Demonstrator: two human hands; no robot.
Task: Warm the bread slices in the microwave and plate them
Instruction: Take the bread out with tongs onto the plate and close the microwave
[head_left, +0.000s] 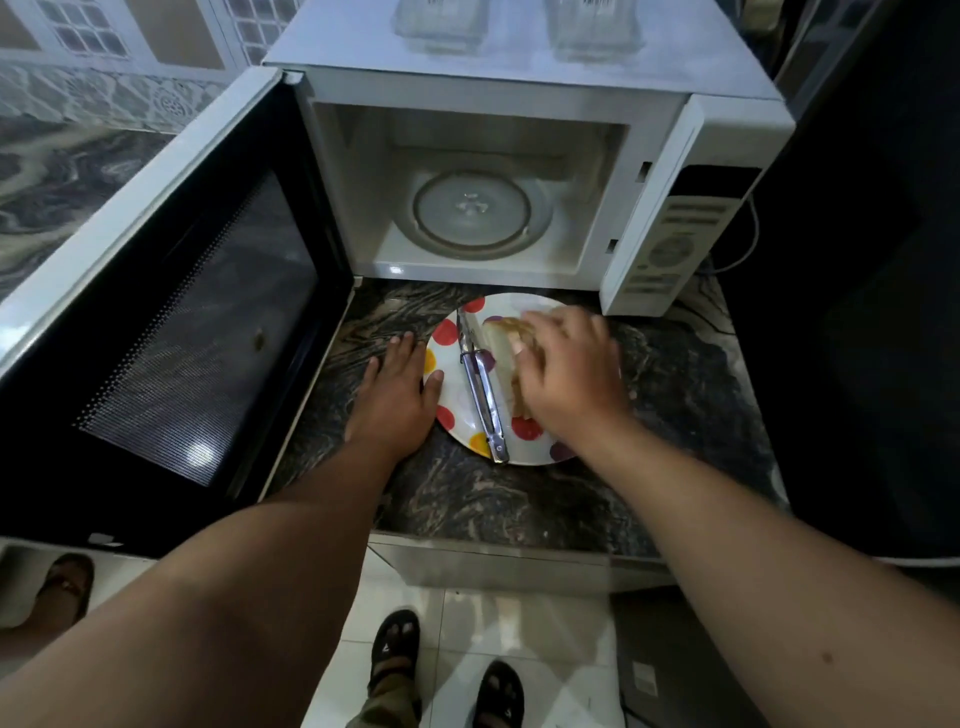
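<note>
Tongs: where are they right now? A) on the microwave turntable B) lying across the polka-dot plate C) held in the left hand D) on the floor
B: the tongs lie across the plate beside the bread, with no hand holding them.

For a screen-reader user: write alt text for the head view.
A person's right hand grips pale bread slices on a round white plate with coloured dots; metal tongs lie across the plate. The left hand rests flat beside it, before an open, empty white microwave.
</note>
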